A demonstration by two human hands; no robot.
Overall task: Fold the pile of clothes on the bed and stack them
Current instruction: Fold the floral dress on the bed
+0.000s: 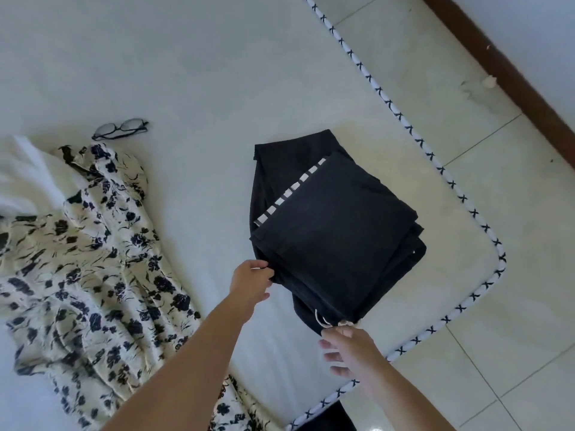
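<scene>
A stack of folded black clothes (336, 225) lies near the bed's right corner; the top piece shows a black-and-white striped band along its left edge. My left hand (250, 283) pinches the stack's near-left corner. At the near corner, where a pale drawstring sticks out, my right hand (348, 346) pinches the fabric. A loose cream garment with dark blue flowers (93, 269) sprawls unfolded on the left of the bed.
Black-framed glasses (121, 129) lie on the white mattress (202, 88) beyond the floral garment. A white cloth (28, 172) sits at the far left. The mattress edge has black-and-white piping (497, 256); pale tiled floor (497, 150) lies to the right.
</scene>
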